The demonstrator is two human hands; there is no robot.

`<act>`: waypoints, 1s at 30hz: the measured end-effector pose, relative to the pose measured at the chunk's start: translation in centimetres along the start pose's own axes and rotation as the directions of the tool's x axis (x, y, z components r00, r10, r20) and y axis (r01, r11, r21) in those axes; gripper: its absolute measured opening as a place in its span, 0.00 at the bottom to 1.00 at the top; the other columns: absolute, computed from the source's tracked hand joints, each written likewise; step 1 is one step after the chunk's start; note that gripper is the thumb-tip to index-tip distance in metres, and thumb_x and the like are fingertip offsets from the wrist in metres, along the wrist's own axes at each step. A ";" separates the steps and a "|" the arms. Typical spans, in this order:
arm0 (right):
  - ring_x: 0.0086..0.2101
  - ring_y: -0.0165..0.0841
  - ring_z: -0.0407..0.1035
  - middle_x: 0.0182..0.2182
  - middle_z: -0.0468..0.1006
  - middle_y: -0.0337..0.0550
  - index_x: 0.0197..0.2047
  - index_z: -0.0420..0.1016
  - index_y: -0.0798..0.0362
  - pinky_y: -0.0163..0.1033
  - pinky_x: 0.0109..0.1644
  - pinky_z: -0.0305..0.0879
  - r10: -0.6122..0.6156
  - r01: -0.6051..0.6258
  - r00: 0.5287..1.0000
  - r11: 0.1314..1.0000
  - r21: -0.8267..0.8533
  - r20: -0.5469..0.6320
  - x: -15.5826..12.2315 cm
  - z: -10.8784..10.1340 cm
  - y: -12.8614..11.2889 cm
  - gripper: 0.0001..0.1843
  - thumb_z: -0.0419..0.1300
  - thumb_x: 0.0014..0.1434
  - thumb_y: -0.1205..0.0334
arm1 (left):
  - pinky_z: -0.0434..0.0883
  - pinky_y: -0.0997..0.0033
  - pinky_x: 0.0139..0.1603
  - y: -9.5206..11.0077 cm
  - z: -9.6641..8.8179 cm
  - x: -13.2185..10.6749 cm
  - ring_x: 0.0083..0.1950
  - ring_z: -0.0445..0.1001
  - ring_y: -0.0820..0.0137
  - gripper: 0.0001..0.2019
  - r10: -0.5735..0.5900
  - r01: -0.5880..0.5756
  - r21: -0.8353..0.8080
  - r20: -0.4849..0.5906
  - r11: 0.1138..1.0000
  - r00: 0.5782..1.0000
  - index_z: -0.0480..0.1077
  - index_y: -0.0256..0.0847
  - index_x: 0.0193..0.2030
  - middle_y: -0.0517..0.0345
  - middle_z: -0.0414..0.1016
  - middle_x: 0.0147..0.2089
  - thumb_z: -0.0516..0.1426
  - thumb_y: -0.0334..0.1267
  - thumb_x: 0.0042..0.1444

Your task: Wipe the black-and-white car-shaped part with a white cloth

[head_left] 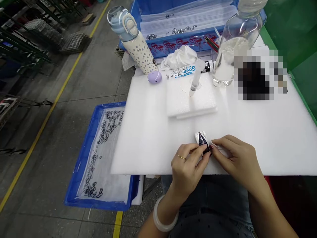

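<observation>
My left hand [187,165] and my right hand [235,158] meet over the near edge of a white foam sheet [247,125]. Between their fingertips they pinch a small part [202,140], white with a dark centre, that rests on the foam. The left hand wears a ring and a pale bangle on its wrist. My right fingertips also touch a thin white strip beside the part.
A smaller foam block [190,99] holds an upright clear syringe-like tube [194,82]. Behind stand a dotted water bottle [138,43], a clear bottle [235,43], a glue tube [183,71], a crumpled cloth and a lilac case [155,77]. Blue trays [81,158] with small dark rings sit left and behind.
</observation>
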State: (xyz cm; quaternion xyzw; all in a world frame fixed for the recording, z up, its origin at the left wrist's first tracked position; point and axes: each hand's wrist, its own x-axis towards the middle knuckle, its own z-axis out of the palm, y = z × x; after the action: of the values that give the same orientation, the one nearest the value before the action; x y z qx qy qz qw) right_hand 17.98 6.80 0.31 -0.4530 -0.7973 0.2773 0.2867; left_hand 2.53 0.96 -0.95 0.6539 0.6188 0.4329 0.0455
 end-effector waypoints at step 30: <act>0.24 0.26 0.69 0.33 0.78 0.40 0.44 0.77 0.50 0.32 0.24 0.64 -0.087 0.092 0.985 0.995 0.026 -0.150 -0.9 -0.4 0.2 0.08 0.61 0.63 0.69 | 0.66 0.47 0.65 -2.1 -1.9 2.1 0.69 0.61 0.53 0.35 -0.047 0.111 -0.112 0.462 0.988 0.886 0.63 0.47 0.66 0.51 0.64 0.69 0.68 0.33 0.52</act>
State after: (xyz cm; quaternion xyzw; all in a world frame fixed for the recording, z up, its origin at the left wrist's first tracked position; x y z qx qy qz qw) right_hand 18.75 6.20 0.27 -0.4314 -0.7885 0.2428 0.3649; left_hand -0.59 2.35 0.05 0.7070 0.5861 0.3054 0.2517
